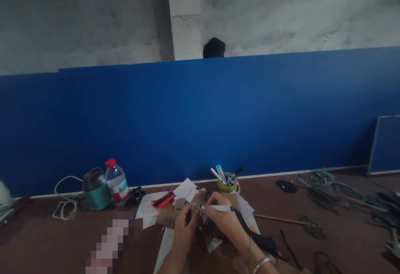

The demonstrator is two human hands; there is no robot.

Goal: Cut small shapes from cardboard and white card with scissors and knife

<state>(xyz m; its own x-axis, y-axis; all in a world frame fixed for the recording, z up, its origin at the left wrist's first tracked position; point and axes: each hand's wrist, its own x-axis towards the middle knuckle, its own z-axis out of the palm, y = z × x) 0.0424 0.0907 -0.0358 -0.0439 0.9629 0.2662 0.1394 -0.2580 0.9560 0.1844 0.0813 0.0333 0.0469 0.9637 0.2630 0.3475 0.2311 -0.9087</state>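
My right hand (225,217) grips a white pen (220,208) with a dark end, its tip pointing left toward my other hand. Between thumb and fingers, my left hand (185,224) pinches a small pale piece (199,209), which looks like paper or card. The two hands are close together over a heap of white paper sheets (149,208) and brown cardboard (166,217). A red and black utility knife (163,199) lies on the papers just beyond my left hand. Under my right wrist runs a black strap-like thing (258,238).
Behind the heap stands a green cup (227,187) with pens and scissors. At left are a water bottle (117,186), a teal-and-grey container (97,194) and a white cable (65,203). Tangled dry stems (331,190) lie right. A blue partition (187,115) closes the back; a person's head (214,48) shows above.
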